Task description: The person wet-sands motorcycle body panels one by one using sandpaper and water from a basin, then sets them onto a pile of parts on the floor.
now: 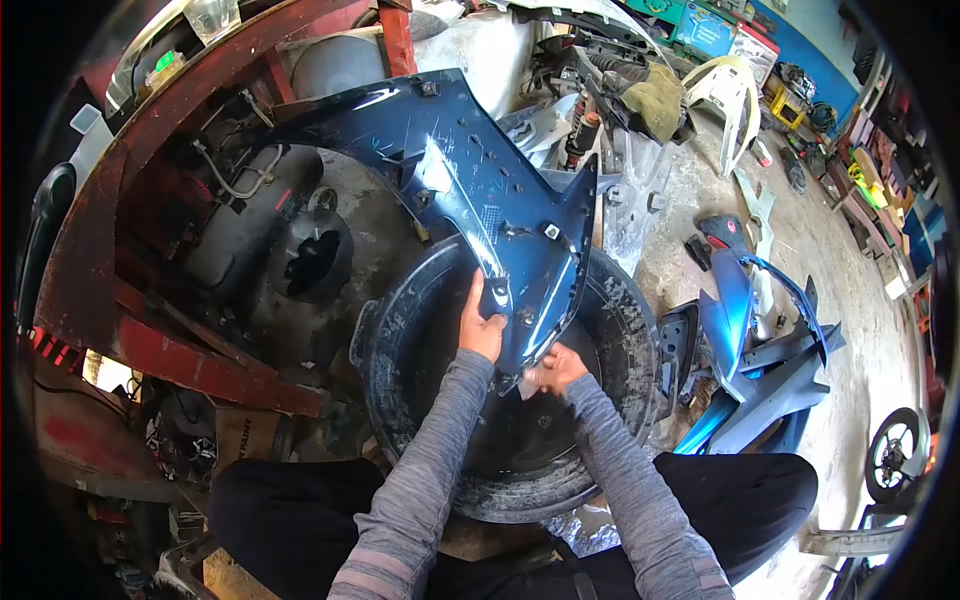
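A dark blue motorcycle fairing panel [470, 160] is held up over a big black tub [625, 330], its inner side with clips and moulded marks facing me. My left hand [482, 325] grips the panel's left edge near the lower end, thumb lying on the surface. Close to the bottom tip, my right hand [560, 370] has its fingers closed at the panel's edge. A small pale flat piece [527, 388] shows at those fingertips; its material is unclear. Shallow dark liquid seems to cover the tub's bottom.
Blue fairing parts [770, 385] lie on the floor to the right. A red metal frame [90, 220] with machinery inside stands at left. Behind the tub are a white panel [728, 100] and a shock absorber [582, 135]. A wheel [893, 455] is at far right.
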Available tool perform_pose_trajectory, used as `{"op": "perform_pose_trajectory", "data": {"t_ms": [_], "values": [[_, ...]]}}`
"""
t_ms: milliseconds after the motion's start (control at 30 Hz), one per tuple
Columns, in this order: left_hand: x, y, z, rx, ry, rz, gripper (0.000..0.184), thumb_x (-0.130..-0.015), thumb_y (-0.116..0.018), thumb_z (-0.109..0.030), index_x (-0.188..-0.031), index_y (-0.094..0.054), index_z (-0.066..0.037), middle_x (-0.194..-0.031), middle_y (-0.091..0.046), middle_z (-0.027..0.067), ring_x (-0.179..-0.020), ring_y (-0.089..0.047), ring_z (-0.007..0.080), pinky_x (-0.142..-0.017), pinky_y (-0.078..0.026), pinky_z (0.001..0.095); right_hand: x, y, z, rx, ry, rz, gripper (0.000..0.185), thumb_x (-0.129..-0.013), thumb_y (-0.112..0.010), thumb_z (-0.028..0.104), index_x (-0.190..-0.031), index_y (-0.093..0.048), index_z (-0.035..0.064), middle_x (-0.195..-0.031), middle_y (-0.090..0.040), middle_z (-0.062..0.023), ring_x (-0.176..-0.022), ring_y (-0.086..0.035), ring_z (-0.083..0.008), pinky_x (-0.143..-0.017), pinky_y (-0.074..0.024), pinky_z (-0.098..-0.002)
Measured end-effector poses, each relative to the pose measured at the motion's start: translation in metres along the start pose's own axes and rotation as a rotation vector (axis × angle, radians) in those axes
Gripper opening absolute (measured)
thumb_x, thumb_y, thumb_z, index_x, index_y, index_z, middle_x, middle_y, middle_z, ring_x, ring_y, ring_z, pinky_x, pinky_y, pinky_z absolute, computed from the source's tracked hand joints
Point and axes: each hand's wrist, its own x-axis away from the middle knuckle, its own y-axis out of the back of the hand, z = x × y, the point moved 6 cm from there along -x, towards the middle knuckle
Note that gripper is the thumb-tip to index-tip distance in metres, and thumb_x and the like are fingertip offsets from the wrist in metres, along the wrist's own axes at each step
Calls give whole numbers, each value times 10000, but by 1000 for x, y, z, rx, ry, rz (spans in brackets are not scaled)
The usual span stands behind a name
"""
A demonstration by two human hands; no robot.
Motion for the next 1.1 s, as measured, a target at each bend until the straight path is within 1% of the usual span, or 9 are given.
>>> {"op": "perform_pose_trajectory", "data": {"t_ms": [100, 133, 233, 367, 533, 667, 900, 967, 1100], "values": [[-1, -1, -5, -77, -21, 32, 818, -723, -462, 186, -1449, -212, -99, -1326, -442, 116, -1135, -482, 157, -947, -382, 242, -7, 22, -51, 346, -175, -13, 433, -701, -738, 24, -1096, -561, 39, -923, -661, -77, -814, -639, -190, -653, -518, -302], [-2, 0, -7, -139, -64, -9, 804, -732, -472, 177, -1445, -217, -94, -1326, -444, 125, -1144, -481, 169, -965, -370, 250, 2, 36, -41, 932, -154, -92, 522, -678, -754, 151, -1157, -564, 65, -956, -664, -124, -878, -644, -235, -772, -517, -344], [-3, 4, -10, -237, -108, -69, 762, -753, -495, 153, -1433, -241, -78, -1328, -448, 140, -1158, -479, 185, -991, -353, 267, 20, 40, -38, 1407, -229, -325, 594, -673, -728, 262, -1215, -548, 102, -990, -651, -165, -916, -642, -244, -833, -499, -346], [-6, 9, -4, -343, -98, -108, 624, -788, -521, 110, -1372, -344, -22, -1287, -492, 145, -1154, -490, 191, -1000, -353, 290, 18, 40, -51, 1358, -351, -232, 571, -690, -703, 284, -1208, -558, 91, -979, -652, -168, -900, -643, -250, -836, -499, -336], [-10, 10, -4, -274, -108, -105, 541, -787, -506, 119, -1309, -407, 18, -1216, -541, 130, -1113, -519, 181, -988, -369, 297, -21, 18, -9, 193, 39, 31, 394, -724, -670, 220, -1095, -631, 93, -935, -662, -142, -803, -652, -238, -785, -514, -330], [-13, 0, -8, -118, -95, -50, 547, -779, -503, 131, -1307, -412, 22, -1203, -546, 112, -1066, -539, 164, -950, -403, 288, 21, -14, 83, 922, 83, -360, 270, -746, -655, 198, -982, -673, 68, -802, -671, -135, -748, -660, -219, -726, -516, -304], [-16, 0, -6, 119, -27, -140, 574, -761, -523, 133, -1308, -405, 6, -1151, -558, 94, -1003, -554, 162, -893, -434, 274, 19, 6, 34, 674, 44, -469, 259, -745, -681, 201, -922, -669, 12, -775, -680, -129, -706, -662, -191, -677, -517, -286], [-16, -3, -6, 195, 18, -153, 595, -761, -532, 131, -1323, -387, -2, -1132, -560, 93, -974, -556, 161, -866, -447, 269, 26, -9, 35, 533, -5, -553, 284, -722, -698, 274, -887, -672, 45, -811, -671, -172, -771, -667, -279, -728, -508, -338], [-18, 0, 3, 211, 3, -237, 615, -760, -549, 123, -1336, -376, -6, -1134, -559, 96, -971, -557, 167, -876, -440, 275, 34, -29, 46, 699, 219, -782, 256, -712, -705, 243, -802, -649, 10, -731, -656, -177, -695, -652, -297, -660, -501, -371]]}}
